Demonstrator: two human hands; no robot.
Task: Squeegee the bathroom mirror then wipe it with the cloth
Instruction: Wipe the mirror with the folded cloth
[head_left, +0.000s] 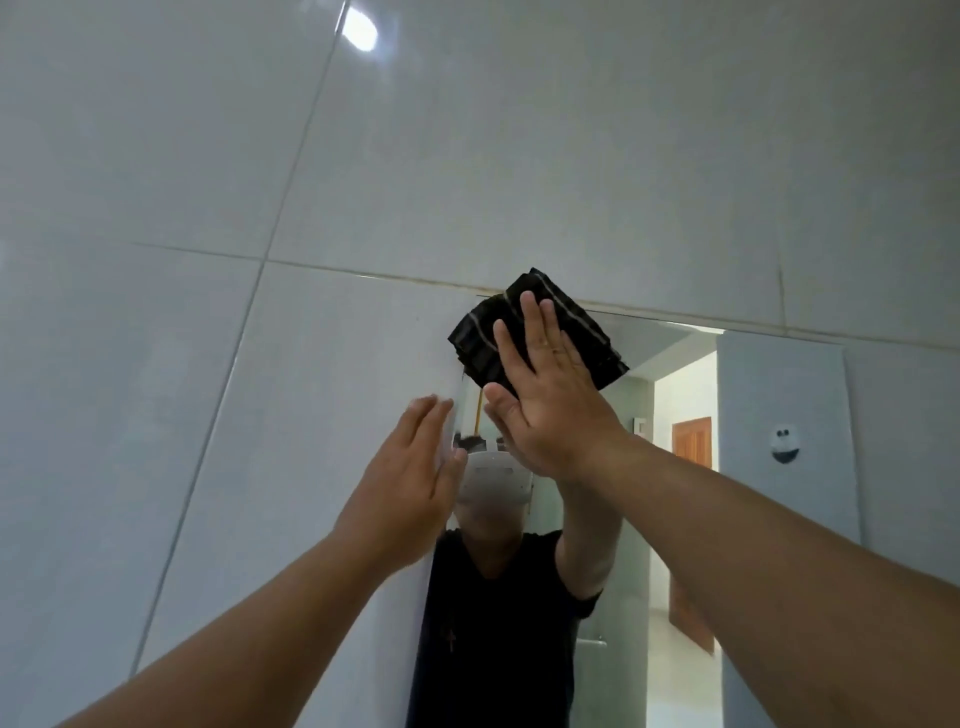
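Observation:
The bathroom mirror (675, 519) hangs on the tiled wall, from the centre to the right of the view. A folded black cloth (587, 322) with pale stripes lies against the mirror's top left corner. My right hand (545, 400) presses flat on the cloth, fingers stretched upward. My left hand (415, 467) is flat and open at the mirror's left edge, holding nothing. No squeegee is in view.
Large pale wall tiles (260, 156) surround the mirror. The mirror reflects a person in a black shirt wearing a headset, an open doorway and a wooden door. A small black-and-white sticker (784, 441) sits near the mirror's right side.

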